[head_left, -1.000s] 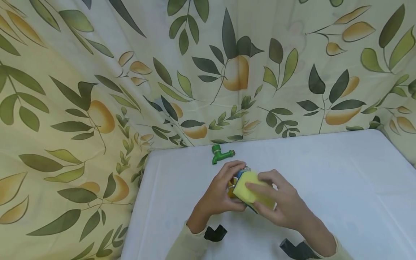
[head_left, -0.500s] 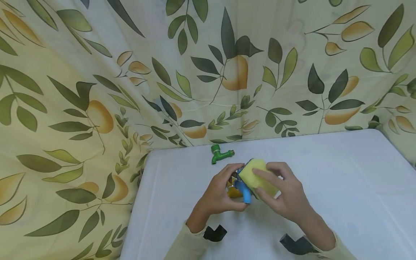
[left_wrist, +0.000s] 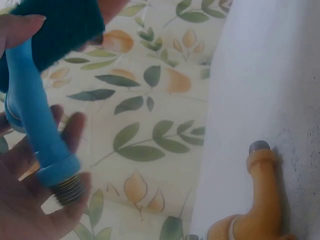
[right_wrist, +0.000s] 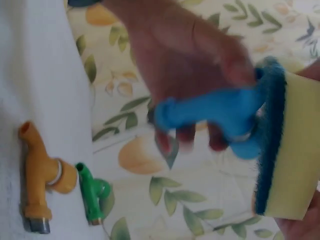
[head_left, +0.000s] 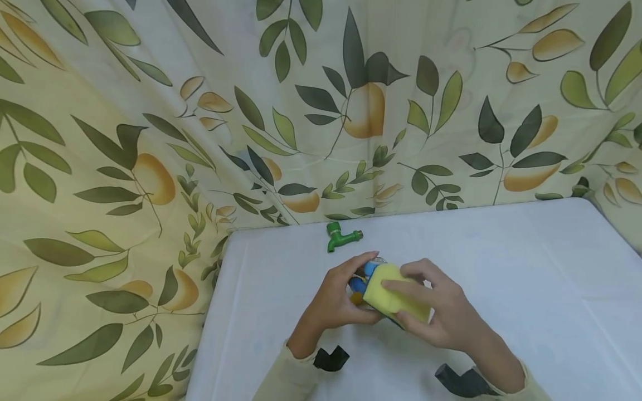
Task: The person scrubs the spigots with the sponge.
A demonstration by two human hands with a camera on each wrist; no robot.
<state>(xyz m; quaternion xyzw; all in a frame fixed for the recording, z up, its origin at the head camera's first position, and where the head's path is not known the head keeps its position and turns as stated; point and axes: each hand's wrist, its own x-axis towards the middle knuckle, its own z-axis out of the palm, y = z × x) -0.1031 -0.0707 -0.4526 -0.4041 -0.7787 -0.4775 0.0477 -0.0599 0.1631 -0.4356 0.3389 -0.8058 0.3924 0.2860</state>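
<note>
My left hand (head_left: 332, 298) holds a blue plastic tap (right_wrist: 200, 111) between thumb and fingers, above the table. Its threaded metal end points down in the left wrist view. In my right hand (head_left: 446, 314) is a yellow sponge (head_left: 393, 289) with a dark green scouring side, gripped by the yellow foam. The scouring side (left_wrist: 75, 32) presses against the blue tap near my left thumb. From the head view, the sponge and left hand cover most of the tap. An orange tap (left_wrist: 267, 200) lies on the table below the hands.
A green tap (head_left: 343, 239) lies near the back edge of the white-covered table (head_left: 501, 267). Behind the table hangs a curtain (head_left: 426, 111) patterned with leaves and fruit. Black straps (head_left: 331, 359) sit at both wrists.
The sponge went up and right, baring the blue tap's spout, then came back down and left over it. My left hand stays in about the same place.
</note>
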